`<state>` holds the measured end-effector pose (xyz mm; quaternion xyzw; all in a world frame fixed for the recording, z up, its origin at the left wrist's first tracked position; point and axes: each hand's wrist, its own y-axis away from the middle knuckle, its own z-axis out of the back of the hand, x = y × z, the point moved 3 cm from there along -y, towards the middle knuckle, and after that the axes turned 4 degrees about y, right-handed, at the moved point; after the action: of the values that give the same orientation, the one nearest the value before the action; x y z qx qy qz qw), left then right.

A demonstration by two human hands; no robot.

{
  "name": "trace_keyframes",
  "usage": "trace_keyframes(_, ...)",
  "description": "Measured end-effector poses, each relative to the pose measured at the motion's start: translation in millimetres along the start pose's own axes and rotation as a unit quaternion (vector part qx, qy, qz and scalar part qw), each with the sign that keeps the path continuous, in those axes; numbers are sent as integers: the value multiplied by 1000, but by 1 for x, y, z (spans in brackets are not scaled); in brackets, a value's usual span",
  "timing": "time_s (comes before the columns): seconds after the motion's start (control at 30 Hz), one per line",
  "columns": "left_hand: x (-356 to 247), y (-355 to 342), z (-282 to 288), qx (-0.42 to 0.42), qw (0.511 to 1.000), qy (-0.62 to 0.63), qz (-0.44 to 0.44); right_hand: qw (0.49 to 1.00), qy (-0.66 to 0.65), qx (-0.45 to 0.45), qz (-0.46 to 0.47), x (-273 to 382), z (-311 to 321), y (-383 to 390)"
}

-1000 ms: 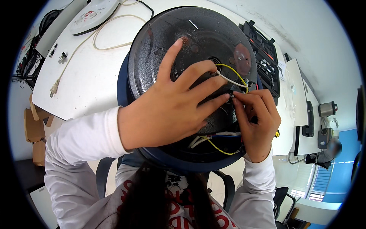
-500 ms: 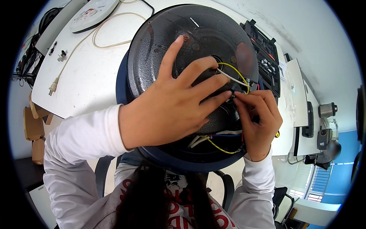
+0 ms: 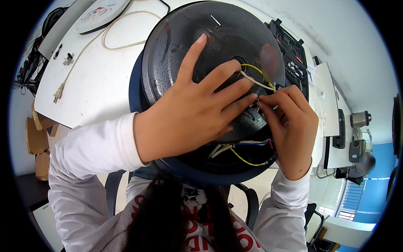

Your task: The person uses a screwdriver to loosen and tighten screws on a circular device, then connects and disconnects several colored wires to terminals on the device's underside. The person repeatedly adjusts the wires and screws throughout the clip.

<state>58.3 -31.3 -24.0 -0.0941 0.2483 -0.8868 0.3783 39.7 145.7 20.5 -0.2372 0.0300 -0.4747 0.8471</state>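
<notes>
Spreads the left hand (image 3: 189, 111) palm down over the black metal cover (image 3: 228, 44) in the middle of the scene, little finger reaching far and index fingertip meeting the right hand (image 3: 294, 122). Pinches there, with right thumb and index fingertip, a small part (image 3: 257, 100), mostly hidden, near the cover's right edge. Has a yellow wire (image 3: 259, 69) and a white wire (image 3: 258, 82) just beyond, and a dark blue rim (image 3: 201, 178) on the near side.

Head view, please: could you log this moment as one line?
left hand: spread over dark round shell; right hand: fingertips pinched, item unclear; yellow wire: near both hands
</notes>
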Motion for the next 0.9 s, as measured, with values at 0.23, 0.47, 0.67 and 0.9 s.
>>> trace_keyframes(0.23,1,0,-1,1,1000,2,-5,1000,5,24,-1,0,-2,-1)
trace_keyframes(0.47,0,2,-2,-15,1000,-3,-6,997,68,4,32,3,-5,2)
trace_keyframes(0.67,2,3,-1,-26,1000,3,-8,995,93,18,19,8,-2,-3)
trace_keyframes(0.9,5,3,0,-35,998,44,-13,1000,19,-12,17,-5,-4,-2)
